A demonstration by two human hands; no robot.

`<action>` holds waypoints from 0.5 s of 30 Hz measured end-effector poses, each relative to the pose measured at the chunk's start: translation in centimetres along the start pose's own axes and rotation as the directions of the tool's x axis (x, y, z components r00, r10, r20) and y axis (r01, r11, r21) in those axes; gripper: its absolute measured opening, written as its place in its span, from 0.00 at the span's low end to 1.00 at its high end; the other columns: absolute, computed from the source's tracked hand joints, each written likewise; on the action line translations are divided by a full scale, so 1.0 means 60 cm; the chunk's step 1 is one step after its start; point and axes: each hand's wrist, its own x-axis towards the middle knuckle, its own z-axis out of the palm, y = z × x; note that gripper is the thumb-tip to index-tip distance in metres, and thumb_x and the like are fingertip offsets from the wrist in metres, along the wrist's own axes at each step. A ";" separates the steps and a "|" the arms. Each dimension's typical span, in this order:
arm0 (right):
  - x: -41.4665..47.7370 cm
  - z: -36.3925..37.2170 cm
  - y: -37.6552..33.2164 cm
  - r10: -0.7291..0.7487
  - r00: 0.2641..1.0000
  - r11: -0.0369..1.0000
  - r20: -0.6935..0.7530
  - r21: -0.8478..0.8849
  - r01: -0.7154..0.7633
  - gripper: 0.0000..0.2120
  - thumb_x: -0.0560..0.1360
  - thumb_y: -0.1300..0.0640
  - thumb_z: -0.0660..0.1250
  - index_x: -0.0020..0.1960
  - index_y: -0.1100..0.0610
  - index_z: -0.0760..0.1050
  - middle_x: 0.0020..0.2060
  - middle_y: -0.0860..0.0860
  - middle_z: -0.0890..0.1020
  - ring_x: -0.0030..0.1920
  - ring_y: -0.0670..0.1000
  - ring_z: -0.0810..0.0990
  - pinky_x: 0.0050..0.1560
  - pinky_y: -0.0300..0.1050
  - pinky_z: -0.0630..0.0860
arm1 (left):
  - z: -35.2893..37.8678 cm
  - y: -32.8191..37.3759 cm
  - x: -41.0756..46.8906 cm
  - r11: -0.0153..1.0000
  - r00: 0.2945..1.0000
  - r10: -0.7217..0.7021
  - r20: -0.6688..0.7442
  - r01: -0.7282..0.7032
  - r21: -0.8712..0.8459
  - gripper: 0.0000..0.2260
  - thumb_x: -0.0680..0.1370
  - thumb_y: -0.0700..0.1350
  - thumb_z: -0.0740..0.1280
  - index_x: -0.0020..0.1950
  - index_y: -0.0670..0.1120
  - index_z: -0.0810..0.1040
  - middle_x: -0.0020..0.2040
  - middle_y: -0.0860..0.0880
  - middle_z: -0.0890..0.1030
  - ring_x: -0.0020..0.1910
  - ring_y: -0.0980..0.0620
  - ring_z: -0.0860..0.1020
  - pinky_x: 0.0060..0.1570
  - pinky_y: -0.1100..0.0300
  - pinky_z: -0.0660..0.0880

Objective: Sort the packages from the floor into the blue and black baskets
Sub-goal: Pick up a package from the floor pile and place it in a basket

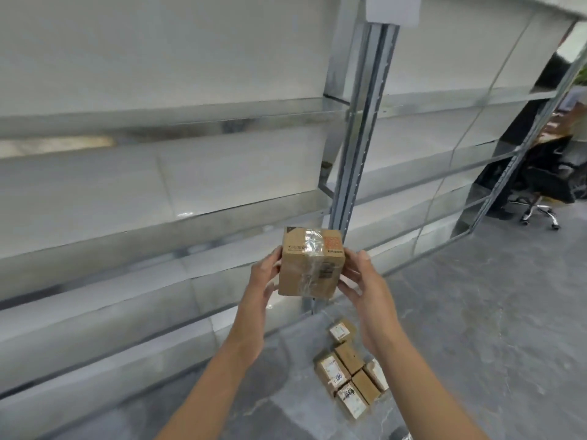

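Several packages (349, 357) lie on floor (476, 312) below held box (309, 265), beside shelving (359, 122).

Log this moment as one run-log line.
phase: package lifted | left hand: grips taped cardboard box | right hand: grips same box | floor: small boxes left | baskets: not in view
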 end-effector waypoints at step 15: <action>0.007 0.331 0.043 0.088 0.864 0.993 0.496 0.022 -0.114 0.20 0.87 0.47 0.54 0.64 0.51 0.82 0.59 0.47 0.86 0.63 0.48 0.82 0.69 0.52 0.76 | -0.254 0.089 -0.120 0.998 0.888 0.061 -0.456 -0.047 0.042 0.21 0.86 0.58 0.49 0.53 0.79 0.79 0.54 0.69 0.82 0.58 0.72 0.78 0.62 0.62 0.73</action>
